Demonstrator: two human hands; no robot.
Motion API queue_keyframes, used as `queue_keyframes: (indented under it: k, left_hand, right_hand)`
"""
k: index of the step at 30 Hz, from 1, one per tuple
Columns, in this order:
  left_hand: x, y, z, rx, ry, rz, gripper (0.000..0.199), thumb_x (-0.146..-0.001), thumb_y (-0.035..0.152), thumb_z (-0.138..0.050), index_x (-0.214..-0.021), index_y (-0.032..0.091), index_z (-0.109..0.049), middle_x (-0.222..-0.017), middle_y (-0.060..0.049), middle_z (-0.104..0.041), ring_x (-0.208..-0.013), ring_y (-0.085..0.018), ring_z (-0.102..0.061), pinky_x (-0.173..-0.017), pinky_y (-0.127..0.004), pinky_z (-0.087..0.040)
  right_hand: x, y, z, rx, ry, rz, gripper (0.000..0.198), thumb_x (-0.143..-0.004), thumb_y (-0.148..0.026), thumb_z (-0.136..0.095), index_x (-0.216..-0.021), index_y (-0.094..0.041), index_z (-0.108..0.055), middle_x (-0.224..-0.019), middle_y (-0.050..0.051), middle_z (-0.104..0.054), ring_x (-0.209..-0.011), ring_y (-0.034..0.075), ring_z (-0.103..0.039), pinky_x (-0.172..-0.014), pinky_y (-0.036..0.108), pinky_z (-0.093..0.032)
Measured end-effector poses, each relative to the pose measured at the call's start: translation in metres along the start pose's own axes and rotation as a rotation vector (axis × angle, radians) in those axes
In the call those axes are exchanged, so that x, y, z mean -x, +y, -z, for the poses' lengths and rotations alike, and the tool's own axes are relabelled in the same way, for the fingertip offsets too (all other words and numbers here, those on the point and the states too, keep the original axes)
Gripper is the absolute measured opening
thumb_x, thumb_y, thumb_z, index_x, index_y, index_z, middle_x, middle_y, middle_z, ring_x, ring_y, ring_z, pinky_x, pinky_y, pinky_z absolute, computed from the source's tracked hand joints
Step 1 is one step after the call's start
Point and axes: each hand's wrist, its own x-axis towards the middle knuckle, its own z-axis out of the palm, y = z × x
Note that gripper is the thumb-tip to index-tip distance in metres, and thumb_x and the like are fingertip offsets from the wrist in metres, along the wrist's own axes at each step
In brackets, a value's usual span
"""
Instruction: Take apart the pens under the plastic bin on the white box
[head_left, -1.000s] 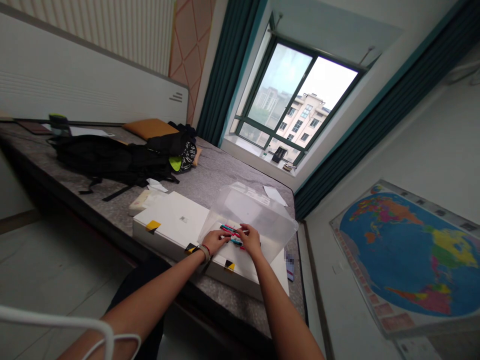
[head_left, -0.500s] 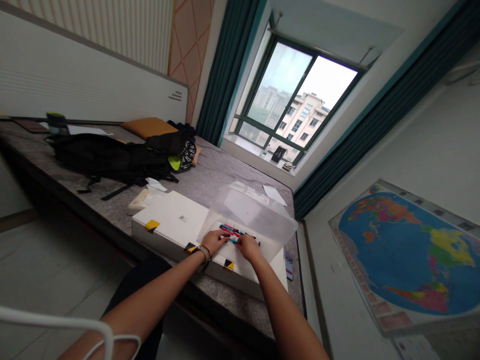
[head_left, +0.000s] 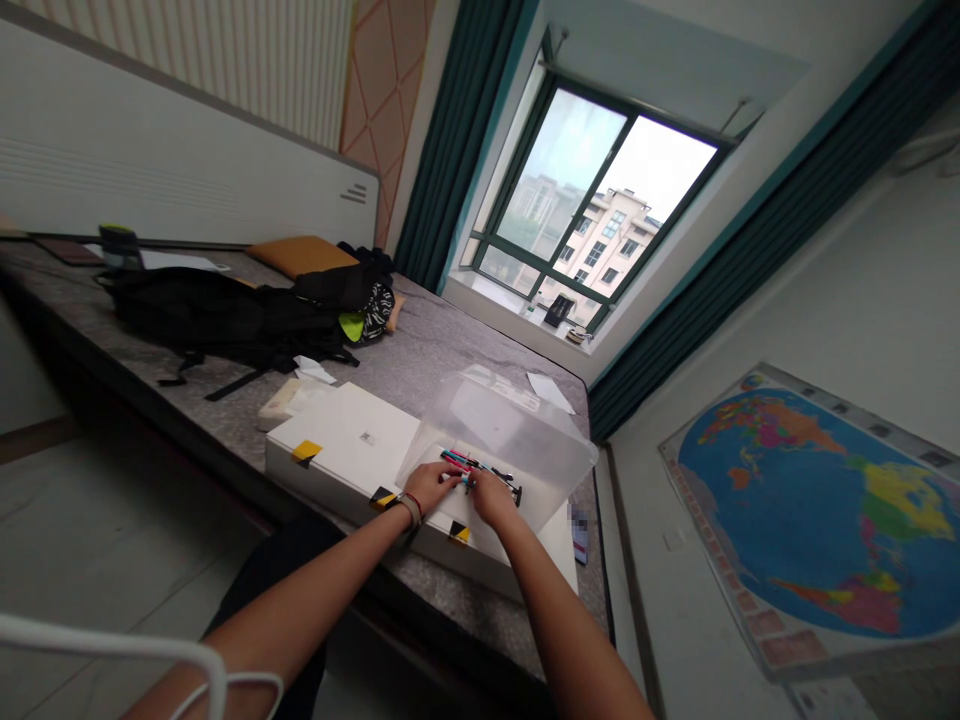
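Both hands meet over the open side of a clear plastic box point(head_left: 551, 450) lying on a long white carton point(head_left: 345, 425). My left hand point(head_left: 429, 486) has its fingers closed at one end of a small light-blue piece, apparently a pen point(head_left: 466, 479). At its other end my right hand point(head_left: 491, 494) is closed, its fingertips partly hidden behind the hand. Several pens point(head_left: 480, 464) in pink, blue and black lie in a loose bunch just beyond my fingers, inside the plastic box.
The carton rests along the edge of a grey mattress point(head_left: 420, 350). To the left lie a black backpack point(head_left: 217, 310) and a tissue pack point(head_left: 281, 402). A phone point(head_left: 579, 535) lies by the carton's right end. A white cable point(head_left: 112, 640) crosses the lower left.
My right hand has shifted slightly left, closer to my left hand, covering more of the light-blue pen. More of the dark pens at the right now shows. The left hand stays nearly still.
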Motion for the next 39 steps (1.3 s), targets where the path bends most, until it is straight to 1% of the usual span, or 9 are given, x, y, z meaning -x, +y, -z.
queue_keyframes:
  k: [5,13,19,22,25,27,29,33,39]
  left_hand:
    - [0.0,0.001,0.003,0.031,0.034,0.002,0.032,-0.081,0.045,-0.053,-0.098,0.026,-0.072,-0.092,0.0,-0.073,-0.07,-0.014,-0.062,-0.072,-0.024,-0.046]
    - [-0.003,-0.001,0.003,0.189,0.109,0.064,0.03,-0.079,0.042,-0.055,-0.093,0.02,-0.071,-0.082,-0.002,-0.072,-0.059,-0.014,-0.06,-0.063,-0.024,-0.047]
    - [-0.005,-0.006,0.001,0.346,0.099,0.051,0.029,-0.076,0.041,-0.059,-0.092,0.019,-0.069,-0.073,-0.002,-0.07,-0.051,-0.013,-0.058,-0.054,-0.024,-0.046]
    - [-0.006,-0.006,0.001,0.435,0.087,0.051,0.03,-0.074,0.043,-0.061,-0.09,0.017,-0.066,-0.077,-0.004,-0.07,-0.051,-0.012,-0.058,-0.051,-0.023,-0.046]
    - [-0.007,-0.004,0.002,0.51,0.078,0.06,0.031,-0.073,0.044,-0.063,-0.086,0.016,-0.062,-0.076,-0.004,-0.069,-0.049,-0.011,-0.057,-0.049,-0.022,-0.046]
    - [-0.008,-0.002,0.002,0.532,0.066,0.067,0.03,-0.072,0.044,-0.064,-0.083,0.016,-0.06,-0.072,-0.003,-0.068,-0.047,-0.01,-0.056,-0.049,-0.022,-0.045]
    - [-0.009,-0.002,0.003,0.541,0.042,0.07,0.03,-0.072,0.045,-0.064,-0.082,0.017,-0.058,-0.069,-0.002,-0.067,-0.046,-0.01,-0.056,-0.048,-0.021,-0.045]
    - [-0.01,-0.003,0.005,0.557,-0.01,0.1,0.032,-0.072,0.047,-0.064,-0.083,0.018,-0.056,-0.066,-0.001,-0.067,-0.046,-0.011,-0.058,-0.046,-0.02,-0.042]
    - [-0.011,-0.005,0.006,0.555,-0.047,0.103,0.033,-0.073,0.048,-0.063,-0.085,0.018,-0.054,-0.086,-0.006,-0.071,-0.048,-0.011,-0.061,-0.047,-0.02,-0.042]
  right_hand:
    - [-0.002,0.0,0.0,-0.007,-0.051,0.119,0.023,-0.085,-0.015,-0.047,-0.101,-0.022,-0.063,-0.113,0.006,-0.061,-0.098,0.019,-0.058,-0.082,0.026,-0.039]
    - [-0.011,0.004,0.002,0.041,-0.117,0.208,0.024,-0.081,-0.01,-0.049,-0.097,-0.016,-0.066,-0.107,0.01,-0.063,-0.097,0.02,-0.059,-0.082,0.026,-0.039]
    - [-0.015,0.003,0.005,0.017,-0.119,0.222,0.02,-0.081,-0.014,-0.051,-0.093,-0.014,-0.067,-0.11,0.014,-0.062,-0.093,0.023,-0.061,-0.081,0.029,-0.042]
    - [-0.013,-0.001,-0.005,-0.152,0.043,0.129,0.019,-0.083,-0.018,-0.051,-0.093,-0.014,-0.066,-0.107,0.013,-0.063,-0.093,0.022,-0.061,-0.083,0.03,-0.043]
    - [-0.012,-0.005,-0.026,-0.5,0.284,-0.078,0.014,-0.08,-0.02,-0.055,-0.088,-0.015,-0.066,-0.091,0.008,-0.068,-0.086,0.02,-0.063,-0.08,0.029,-0.046]
    - [-0.011,-0.008,-0.043,-0.782,0.364,-0.246,0.013,-0.079,-0.022,-0.056,-0.087,-0.015,-0.065,-0.083,0.007,-0.069,-0.067,0.017,-0.064,-0.066,0.028,-0.05]
    - [-0.011,-0.01,-0.058,-1.032,0.388,-0.329,0.016,-0.079,-0.025,-0.056,-0.087,-0.014,-0.064,-0.072,0.005,-0.068,-0.054,0.015,-0.061,-0.051,0.025,-0.049]
    - [-0.009,-0.011,-0.074,-1.298,0.436,-0.299,0.02,-0.074,-0.029,-0.062,-0.086,-0.014,-0.066,-0.064,0.003,-0.066,-0.049,0.014,-0.06,-0.044,0.023,-0.048]
    - [-0.005,-0.01,-0.072,-1.41,0.439,-0.275,0.02,-0.071,-0.025,-0.065,-0.087,-0.014,-0.068,-0.071,0.004,-0.068,-0.052,0.012,-0.062,-0.047,0.022,-0.05]
